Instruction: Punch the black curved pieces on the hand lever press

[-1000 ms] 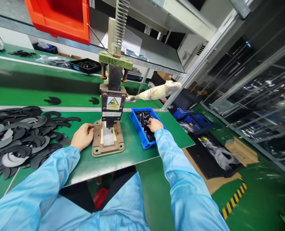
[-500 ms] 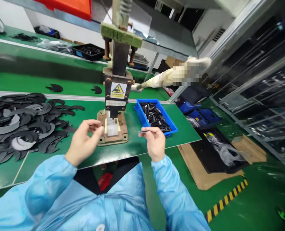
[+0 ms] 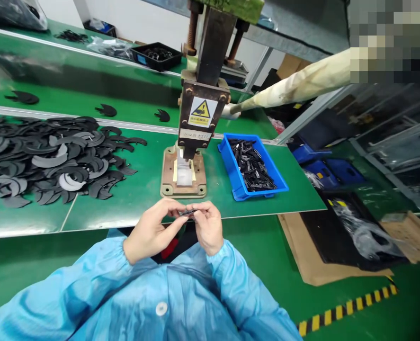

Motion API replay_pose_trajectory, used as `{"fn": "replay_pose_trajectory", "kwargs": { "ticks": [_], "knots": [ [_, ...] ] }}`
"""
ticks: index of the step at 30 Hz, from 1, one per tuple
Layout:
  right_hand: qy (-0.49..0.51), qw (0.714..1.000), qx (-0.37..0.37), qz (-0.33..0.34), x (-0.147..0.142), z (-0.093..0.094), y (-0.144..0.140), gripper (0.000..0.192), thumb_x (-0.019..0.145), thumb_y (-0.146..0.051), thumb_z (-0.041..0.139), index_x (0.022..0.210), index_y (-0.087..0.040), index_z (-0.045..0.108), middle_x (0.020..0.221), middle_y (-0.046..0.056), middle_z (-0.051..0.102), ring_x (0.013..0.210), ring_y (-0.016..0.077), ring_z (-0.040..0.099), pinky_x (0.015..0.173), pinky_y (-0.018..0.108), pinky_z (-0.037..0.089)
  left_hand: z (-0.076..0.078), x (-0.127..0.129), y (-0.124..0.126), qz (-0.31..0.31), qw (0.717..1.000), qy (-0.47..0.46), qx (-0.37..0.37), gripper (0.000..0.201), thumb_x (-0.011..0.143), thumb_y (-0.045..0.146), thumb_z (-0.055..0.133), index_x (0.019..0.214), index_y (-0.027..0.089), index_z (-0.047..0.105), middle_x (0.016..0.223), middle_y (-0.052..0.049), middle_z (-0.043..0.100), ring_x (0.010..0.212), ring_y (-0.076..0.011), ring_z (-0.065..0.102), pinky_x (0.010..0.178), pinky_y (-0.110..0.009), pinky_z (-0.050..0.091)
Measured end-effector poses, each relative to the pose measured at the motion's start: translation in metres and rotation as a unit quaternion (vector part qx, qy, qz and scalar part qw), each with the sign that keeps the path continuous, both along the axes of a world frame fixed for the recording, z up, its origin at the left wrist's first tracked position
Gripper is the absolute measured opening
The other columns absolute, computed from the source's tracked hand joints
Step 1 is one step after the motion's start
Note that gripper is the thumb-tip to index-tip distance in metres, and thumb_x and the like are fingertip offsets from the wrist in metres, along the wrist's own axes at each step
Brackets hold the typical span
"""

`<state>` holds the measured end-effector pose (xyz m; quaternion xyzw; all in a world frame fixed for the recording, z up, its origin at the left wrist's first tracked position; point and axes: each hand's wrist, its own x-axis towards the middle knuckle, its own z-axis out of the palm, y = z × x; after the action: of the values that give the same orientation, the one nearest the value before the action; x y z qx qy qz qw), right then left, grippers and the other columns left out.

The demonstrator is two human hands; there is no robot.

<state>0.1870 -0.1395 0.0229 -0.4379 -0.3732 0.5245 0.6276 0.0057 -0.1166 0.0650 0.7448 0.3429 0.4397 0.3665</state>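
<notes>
A small thin black part point(image 3: 187, 212) is pinched between the fingertips of both hands, just over the table's front edge. My left hand point(image 3: 156, 228) grips its left end and my right hand point(image 3: 209, 226) its right end; the fingers cover most of it. Directly beyond the hands stands a hand press point(image 3: 203, 111) with a warning label. Its ram comes down over a pale metal block point(image 3: 184, 176) on the rusty base plate point(image 3: 167, 182). To the right, a blue bin point(image 3: 261, 194) holds many slim black parts point(image 3: 250, 163).
Left of the press lies a big pile of curved black pieces point(image 3: 64, 154). Several notched black pieces point(image 3: 106, 110) rest on the green strip behind. The press's wrapped lever point(image 3: 298, 85) reaches out to the upper right. Cardboard point(image 3: 298, 251) lies on the floor at right.
My right hand has brought the thin black part leftward to the middle, and my left hand has moved away from the press and closed on it. The view has shifted closer.
</notes>
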Motion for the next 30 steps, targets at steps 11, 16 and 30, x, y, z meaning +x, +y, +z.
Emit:
{"fn": "replay_pose_trajectory", "kwargs": {
  "ticks": [11, 16, 30],
  "knots": [
    [-0.131, 0.986, 0.053, 0.089, 0.015, 0.014, 0.012, 0.021, 0.086, -0.046, 0.081, 0.094, -0.027, 0.083, 0.111, 0.006, 0.081, 0.107, 0.0206, 0.076, 0.096, 0.037, 0.064, 0.003, 0.004, 0.019, -0.169, 0.896, -0.102, -0.397, 0.032, 0.087, 0.048, 0.083, 0.085, 0.023, 0.062, 0.076, -0.003, 0.07, 0.069, -0.0163, 0.067, 0.064, -0.03, 0.055],
    [-0.21, 0.971, 0.101, 0.059, 0.05, 0.067, 0.032, 0.021, 0.09, -0.04, 0.078, 0.106, -0.027, 0.081, 0.112, 0.005, 0.078, 0.103, 0.0188, 0.073, 0.098, 0.038, 0.062, 0.002, -0.001, 0.06, -0.101, 0.928, -0.139, -0.331, 0.044, 0.078, 0.044, 0.09, 0.111, 0.024, 0.069, 0.081, 0.001, 0.066, 0.069, -0.0126, 0.064, 0.065, -0.026, 0.054],
    [-0.295, 0.857, 0.419, -0.056, 0.073, 0.268, 0.09, 0.038, 0.094, -0.06, 0.069, 0.109, -0.026, 0.063, 0.104, 0.0, 0.065, 0.105, 0.0136, 0.069, 0.106, 0.04, 0.059, -0.01, 0.013, 0.169, 0.028, 0.98, 0.185, 0.071, 0.026, 0.096, 0.041, 0.061, 0.097, 0.023, 0.081, 0.107, -0.009, 0.081, 0.106, -0.0293, 0.072, 0.103, -0.043, 0.054]
  ]
}}
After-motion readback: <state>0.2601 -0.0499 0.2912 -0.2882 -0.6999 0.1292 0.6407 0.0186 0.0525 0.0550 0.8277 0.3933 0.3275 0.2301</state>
